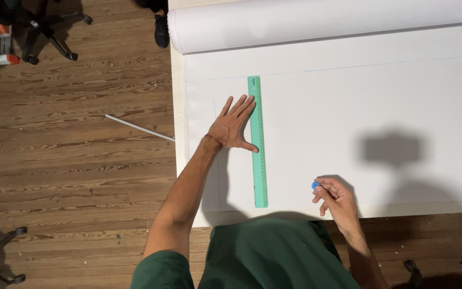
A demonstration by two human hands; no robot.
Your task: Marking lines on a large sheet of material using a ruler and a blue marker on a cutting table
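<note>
While the left hand (233, 126) lies flat with fingers spread, pinning a green ruler (258, 140) to white fabric (348, 118), the right hand (335, 196) pinches a small blue chalk piece (315, 185).
The ruler runs lengthwise away from the person, the thumb touching its left edge. The right hand sits near the ruler's near end, to its right. The fabric covers the surface, a fabric roll (322, 21) along its far side; a white rod (139, 128) lies on the wooden floor (70, 160).
</note>
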